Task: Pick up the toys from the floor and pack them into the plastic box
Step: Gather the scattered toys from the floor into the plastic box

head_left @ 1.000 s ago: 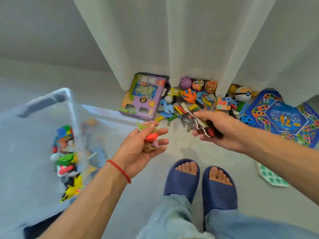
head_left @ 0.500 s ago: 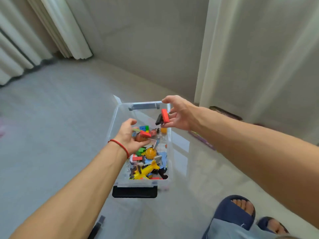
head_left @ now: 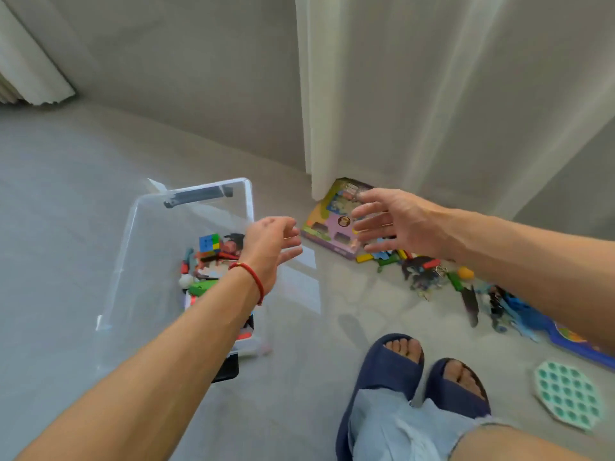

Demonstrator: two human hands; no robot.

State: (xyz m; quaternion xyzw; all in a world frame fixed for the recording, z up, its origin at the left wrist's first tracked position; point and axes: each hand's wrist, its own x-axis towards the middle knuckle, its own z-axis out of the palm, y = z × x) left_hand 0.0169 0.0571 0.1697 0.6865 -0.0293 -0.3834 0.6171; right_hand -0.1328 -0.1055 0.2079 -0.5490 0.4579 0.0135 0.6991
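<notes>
The clear plastic box (head_left: 133,234) stands on the floor at the left, holding several small toys such as a colour cube (head_left: 209,242). My left hand (head_left: 271,242), with a red string on the wrist, hovers over the box's right rim with loose fingers and holds nothing. My right hand (head_left: 396,224) is spread open and empty above the purple toy carton (head_left: 327,227). Loose toys (head_left: 422,271) lie scattered on the floor under my right forearm, by the curtain.
A white curtain (head_left: 416,94) hangs behind the toys. A blue game board (head_left: 572,344) and a mint pop-it mat (head_left: 567,397) lie at the right. My feet in blue slippers (head_left: 409,371) stand at the bottom. Grey wall at the back.
Both hands held toys over the box half a second ago; now both are empty and have moved right, toward the floor toys. The view has swung back to the right.
</notes>
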